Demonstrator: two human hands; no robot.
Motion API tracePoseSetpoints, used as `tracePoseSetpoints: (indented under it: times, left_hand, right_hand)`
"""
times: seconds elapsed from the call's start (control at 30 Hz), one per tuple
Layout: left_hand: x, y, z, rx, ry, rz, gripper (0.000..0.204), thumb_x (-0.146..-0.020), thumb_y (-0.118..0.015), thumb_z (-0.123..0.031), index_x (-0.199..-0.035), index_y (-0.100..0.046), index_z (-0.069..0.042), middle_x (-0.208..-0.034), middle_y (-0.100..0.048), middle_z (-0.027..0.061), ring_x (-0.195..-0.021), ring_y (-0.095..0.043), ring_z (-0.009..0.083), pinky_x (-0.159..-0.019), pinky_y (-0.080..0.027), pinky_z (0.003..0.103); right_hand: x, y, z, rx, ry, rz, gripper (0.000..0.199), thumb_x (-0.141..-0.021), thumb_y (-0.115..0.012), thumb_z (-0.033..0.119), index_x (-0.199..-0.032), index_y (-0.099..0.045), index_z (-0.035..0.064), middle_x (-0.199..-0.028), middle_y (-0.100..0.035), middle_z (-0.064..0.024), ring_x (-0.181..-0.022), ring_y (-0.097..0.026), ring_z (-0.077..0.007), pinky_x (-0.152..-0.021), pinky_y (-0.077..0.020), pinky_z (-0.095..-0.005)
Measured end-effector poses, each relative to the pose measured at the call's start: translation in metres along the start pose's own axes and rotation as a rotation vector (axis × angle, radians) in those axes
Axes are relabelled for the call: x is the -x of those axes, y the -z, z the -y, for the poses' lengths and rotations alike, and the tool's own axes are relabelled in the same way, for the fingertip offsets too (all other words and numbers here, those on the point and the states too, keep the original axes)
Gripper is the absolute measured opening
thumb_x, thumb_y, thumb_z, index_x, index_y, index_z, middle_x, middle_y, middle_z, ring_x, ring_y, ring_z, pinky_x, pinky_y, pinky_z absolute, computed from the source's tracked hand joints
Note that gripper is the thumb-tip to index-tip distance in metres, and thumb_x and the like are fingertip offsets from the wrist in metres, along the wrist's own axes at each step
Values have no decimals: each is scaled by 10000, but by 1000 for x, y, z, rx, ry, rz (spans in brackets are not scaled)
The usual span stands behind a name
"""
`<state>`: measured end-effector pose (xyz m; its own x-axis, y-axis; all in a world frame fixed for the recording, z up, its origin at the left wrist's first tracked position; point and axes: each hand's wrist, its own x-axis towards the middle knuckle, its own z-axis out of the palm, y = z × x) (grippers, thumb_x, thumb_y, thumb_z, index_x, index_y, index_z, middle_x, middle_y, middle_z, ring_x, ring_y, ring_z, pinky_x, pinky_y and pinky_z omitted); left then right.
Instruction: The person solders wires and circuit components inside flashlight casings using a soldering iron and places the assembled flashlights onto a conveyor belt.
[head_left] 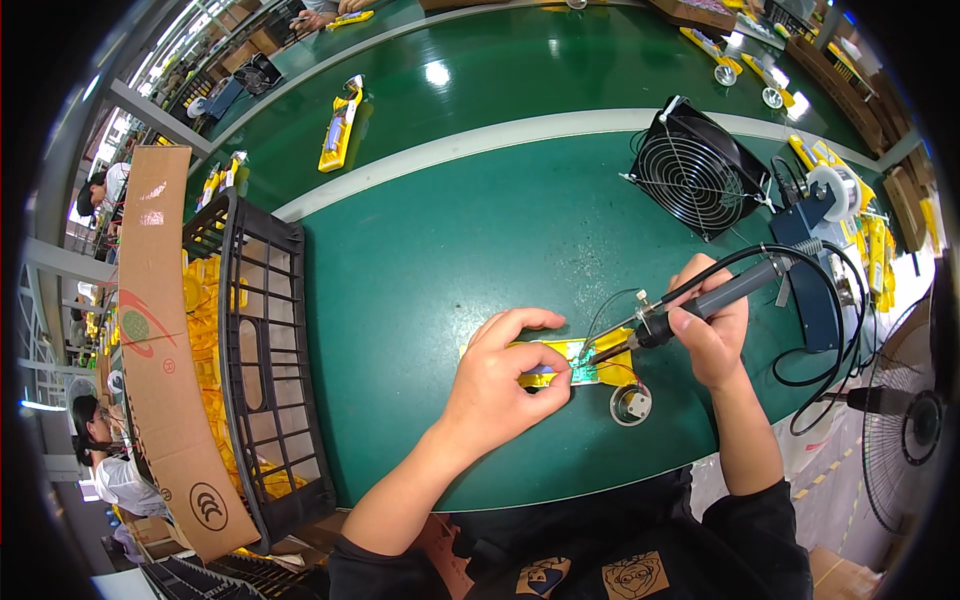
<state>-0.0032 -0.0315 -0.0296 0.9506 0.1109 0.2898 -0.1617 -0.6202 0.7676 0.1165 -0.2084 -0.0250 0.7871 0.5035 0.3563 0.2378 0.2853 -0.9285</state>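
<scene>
The black crate (262, 330) holds yellow plastic parts (205, 345). Right of it, the left hand (497, 382) pinches a yellow housing (560, 352). The right hand (712, 322) grips a soldering iron (700, 300).

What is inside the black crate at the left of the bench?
Through the slats of the black crate, yellow plastic parts show, piled loosely. The cardboard sheet leaning on its far side hides how far the pile reaches.

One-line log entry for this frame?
left hand: pins yellow part | right hand: holds soldering iron, tip at its green board
</scene>
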Motion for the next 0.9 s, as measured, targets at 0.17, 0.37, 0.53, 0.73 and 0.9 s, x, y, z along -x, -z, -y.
tracePoseSetpoints:
  times: [0.17, 0.37, 0.53, 0.73, 0.9]
  left_hand:
    - [0, -1, 0, -14, -2, 2, 66, -572, -648, -55, -630, -616, -59, -939, -563, 70, -837, -551, 195, -618, -481, 266]
    - [-1, -1, 0, -28, -10, -1, 65, -568, -648, -57, -623, -614, -64, -935, -565, 61, -836, -545, 196, -629, -468, 270]
    - [-2, -1, 1, -36, -24, -4, 65, -563, -647, -57, -618, -612, -67, -930, -568, 58, -832, -542, 197, -636, -462, 272]
    - [-1, -1, 2, -37, -30, -6, 64, -563, -645, -52, -616, -612, -62, -929, -567, 62, -829, -542, 197, -632, -463, 270]
    - [-2, 0, 0, -23, -7, 14, 66, -569, -639, -37, -628, -618, -56, -933, -563, 70, -835, -539, 190, -600, -485, 257]
  right_hand:
    - [0, 0, 0, -4, -5, 2, 89, -616, -520, 17, -618, -432, 3, -695, -439, -54, -568, -374, -83, -508, -303, -212]
    - [0, -1, 2, -11, 5, 5, 99, -626, -524, 21, -614, -427, 1, -701, -440, -56, -571, -379, -82, -505, -305, -210]
    - [0, 1, 1, -12, 2, 22, 111, -634, -525, 17, -604, -418, 5, -706, -440, -60, -568, -379, -78, -495, -304, -208]
    - [1, -1, -1, -36, 56, -9, 110, -641, -532, 34, -639, -425, 8, -706, -439, -55, -563, -377, -71, -491, -299, -202]
    - [-3, 4, 4, -20, 85, -108, 146, -653, -544, 105, -711, -443, 16, -690, -432, -33, -591, -381, -76, -533, -306, -202]
